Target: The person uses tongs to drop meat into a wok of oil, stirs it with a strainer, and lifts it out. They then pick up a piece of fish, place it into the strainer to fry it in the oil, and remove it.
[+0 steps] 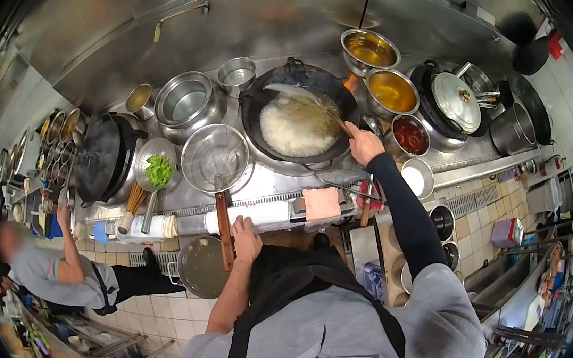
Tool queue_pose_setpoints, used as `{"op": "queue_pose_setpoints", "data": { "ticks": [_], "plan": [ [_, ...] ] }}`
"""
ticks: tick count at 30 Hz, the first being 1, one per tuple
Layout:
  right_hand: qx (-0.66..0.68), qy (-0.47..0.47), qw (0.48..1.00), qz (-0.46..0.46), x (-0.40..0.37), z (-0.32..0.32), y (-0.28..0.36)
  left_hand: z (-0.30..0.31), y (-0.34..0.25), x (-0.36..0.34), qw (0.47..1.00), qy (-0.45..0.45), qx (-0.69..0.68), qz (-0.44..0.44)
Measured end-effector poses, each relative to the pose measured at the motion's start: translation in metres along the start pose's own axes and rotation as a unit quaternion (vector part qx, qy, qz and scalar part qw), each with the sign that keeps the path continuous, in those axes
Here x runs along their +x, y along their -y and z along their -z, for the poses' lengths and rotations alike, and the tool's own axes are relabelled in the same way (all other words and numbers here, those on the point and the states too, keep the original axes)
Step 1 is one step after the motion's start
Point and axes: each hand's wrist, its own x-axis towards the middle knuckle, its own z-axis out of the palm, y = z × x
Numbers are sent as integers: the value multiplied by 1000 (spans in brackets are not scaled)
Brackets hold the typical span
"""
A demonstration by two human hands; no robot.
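My right hand (pixel 365 144) is closed around the wooden handle of a cooking utensil (pixel 338 123). Its far end reaches into a large black wok (pixel 254 116) of bubbling, foaming oil (pixel 301 135), where foam hides its head. At the counter's front edge, my left hand (pixel 247 241) has its fingers curled, right beside the wooden handle of a round mesh strainer (pixel 215 157). I cannot tell whether it grips that handle. The strainer's basket lies in front of the wok. Left of it, a perforated skimmer (pixel 151 189) holds green pepper pieces (pixel 158 170).
Steel bowls of yellow oil (pixel 369 48) and a pot of red sauce (pixel 410 135) stand right of the wok. A steel pot (pixel 184 99) stands left. A pink cloth (pixel 321 203) hangs at the front edge. Another person (pixel 64 264) works at the far left beside a dark wok (pixel 99 158).
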Motion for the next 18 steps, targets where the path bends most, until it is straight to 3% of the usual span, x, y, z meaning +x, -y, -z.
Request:
{"op": "queue_pose_setpoints", "data": {
  "ticks": [3, 6, 13, 18],
  "plan": [
    [32, 29, 999, 6, -17, 54, 27, 3, -1, 1, 1000, 1, -10, 3],
    [58, 40, 994, -80, -40, 89, 42, 0, 0, -1, 1000, -3, -9, -1],
    [151, -87, 970, -169, -99, 83, 58, 2, -7, 2, 1000, -2, -1, 6],
    [182, -60, 942, -275, -131, 67, 64, 1, -7, 3, 1000, -1, 6, 9]
  ]
}}
